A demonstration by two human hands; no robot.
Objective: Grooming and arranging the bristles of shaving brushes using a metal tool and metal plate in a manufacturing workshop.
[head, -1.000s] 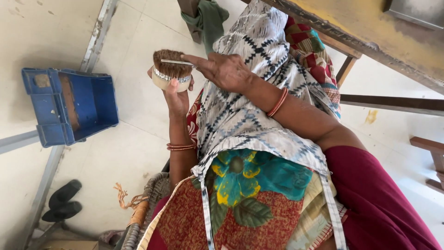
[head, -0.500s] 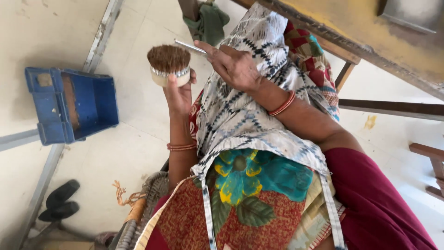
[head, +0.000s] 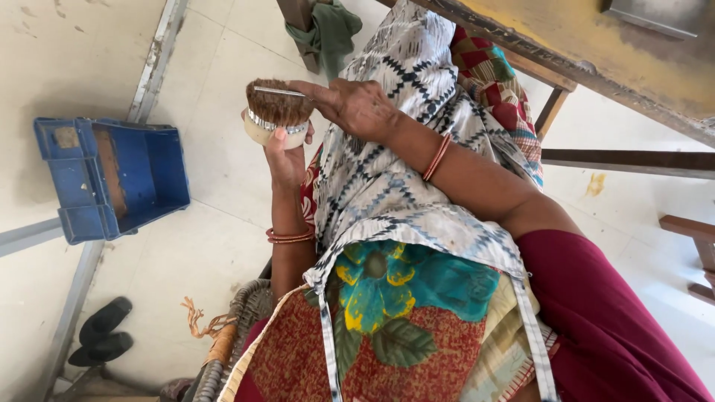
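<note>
My left hand [head: 287, 160] is raised in front of me, gripping a short round brush [head: 277, 119] with brown bristles, a shiny metal band and a cream base. My right hand [head: 357, 108] reaches across from the right and pinches a thin metal comb-like strip [head: 279, 91], which lies across the top of the bristles. Both wrists carry orange bangles. A patterned black-and-white cloth [head: 395, 171] covers my lap under the arms.
A blue plastic crate [head: 112, 179] lies on the tiled floor at the left, beside a metal floor rail [head: 153, 67]. Black sandals [head: 104, 331] are at the lower left. A wicker edge [head: 238, 320] is by my knee. A wooden table [head: 596, 52] stands at upper right, with a green cloth [head: 331, 30] at top.
My right hand lifted the metal strip off the bristles toward the upper right, then brought it back onto the top of the brush. The brush stays in my left hand.
</note>
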